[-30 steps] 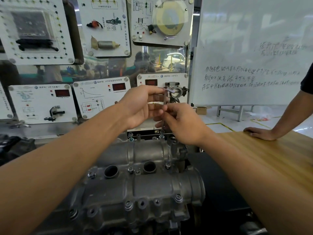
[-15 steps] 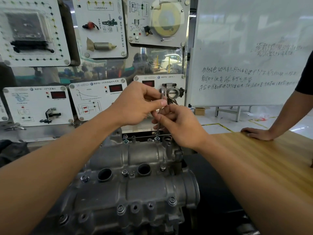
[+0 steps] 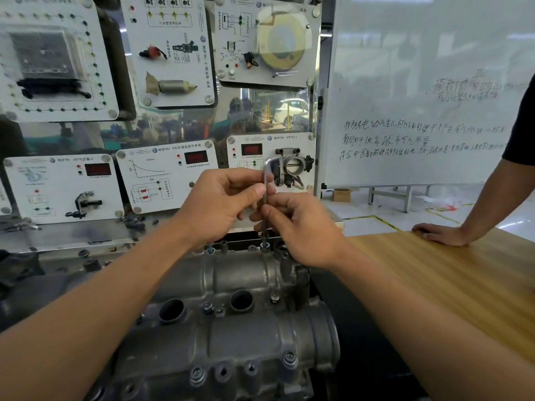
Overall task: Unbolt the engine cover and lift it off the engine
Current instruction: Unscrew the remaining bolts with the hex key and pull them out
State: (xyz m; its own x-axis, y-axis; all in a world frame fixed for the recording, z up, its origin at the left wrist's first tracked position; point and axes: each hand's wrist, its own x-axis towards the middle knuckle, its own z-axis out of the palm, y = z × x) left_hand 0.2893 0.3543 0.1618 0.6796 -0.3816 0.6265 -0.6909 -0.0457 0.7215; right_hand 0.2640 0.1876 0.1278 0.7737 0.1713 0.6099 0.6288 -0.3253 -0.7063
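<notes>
At the far edge
Your left hand [image 3: 220,204] and right hand [image 3: 304,233] pinched a silver L-shaped hex key [image 3: 265,172] over the grey cast engine cover [image 3: 231,337].

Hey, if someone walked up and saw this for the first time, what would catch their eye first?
Dead centre, the left hand and right hand both pinch an L-shaped hex key standing upright over a bolt at the far edge of the grey engine cover, which fills the lower middle. To the right, another person's hand rests on a wooden table below a whiteboard with handwriting.
</notes>
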